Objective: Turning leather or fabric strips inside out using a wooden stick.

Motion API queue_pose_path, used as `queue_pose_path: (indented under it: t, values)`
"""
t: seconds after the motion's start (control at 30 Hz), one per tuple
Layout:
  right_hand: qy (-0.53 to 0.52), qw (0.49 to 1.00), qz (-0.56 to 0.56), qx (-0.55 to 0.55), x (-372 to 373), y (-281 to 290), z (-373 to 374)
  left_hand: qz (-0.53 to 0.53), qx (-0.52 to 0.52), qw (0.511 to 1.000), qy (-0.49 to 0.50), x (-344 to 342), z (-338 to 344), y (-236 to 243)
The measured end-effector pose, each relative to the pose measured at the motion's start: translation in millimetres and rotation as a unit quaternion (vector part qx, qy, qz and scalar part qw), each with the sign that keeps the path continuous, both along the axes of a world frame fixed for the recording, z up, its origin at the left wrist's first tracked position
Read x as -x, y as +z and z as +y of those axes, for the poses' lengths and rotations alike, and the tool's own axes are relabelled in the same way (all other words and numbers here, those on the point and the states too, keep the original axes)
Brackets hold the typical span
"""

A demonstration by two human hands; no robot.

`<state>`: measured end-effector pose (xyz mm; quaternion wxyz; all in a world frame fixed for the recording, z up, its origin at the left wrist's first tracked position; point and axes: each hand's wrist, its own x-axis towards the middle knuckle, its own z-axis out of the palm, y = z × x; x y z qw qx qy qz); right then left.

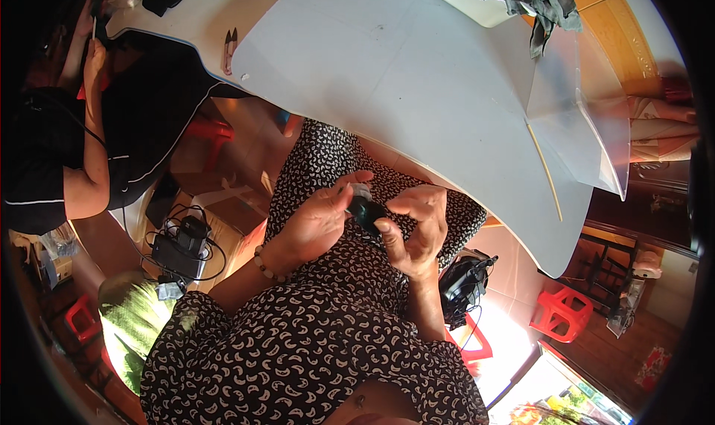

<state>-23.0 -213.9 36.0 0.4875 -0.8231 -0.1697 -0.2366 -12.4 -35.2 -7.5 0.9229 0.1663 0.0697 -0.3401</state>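
Over my lap, a small dark green-black piece [367, 213] with a greyish part at its upper end is held between my hands; its exact kind I cannot make out. My left hand [316, 220], with a beaded bracelet at the wrist, is closed on its left side. From the right, the thumb and bent fingers of my right hand [417, 235] pinch its other edge. Both hands are just off the near edge of the pale grey table [372, 67], above my black patterned dress [320, 328].
Thread snips [230, 51], a thin stick [545, 172], a clear plastic sheet [588, 119] and grey cloth [538, 8] lie on the table. At left, a co-worker in black [37, 149] sits near a box with adapters and cables [186, 246]. A red stool [562, 313] stands right.
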Motion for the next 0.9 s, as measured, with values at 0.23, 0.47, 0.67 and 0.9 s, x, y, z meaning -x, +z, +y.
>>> queue_pose_path:
  t: [0.23, 0.47, 0.67, 0.9]
  values:
    - [-0.048, 0.998, 0.027, 0.005, 10, 9, 17, -0.188, -0.224, 0.955, 0.057, 0, -3, 10]
    - [-0.076, 0.991, 0.114, 0.001, 12, 12, 24, -0.274, -0.36, 0.889, 0.073, 2, -2, 18]
    - [-0.02, 0.937, 0.227, -0.265, 17, -4, 29, -0.185, -0.365, 0.887, 0.213, -4, -3, 1]
    - [-0.012, 0.929, 0.291, -0.23, 10, 7, 34, -0.466, -0.554, 0.613, 0.317, -2, -3, 41]
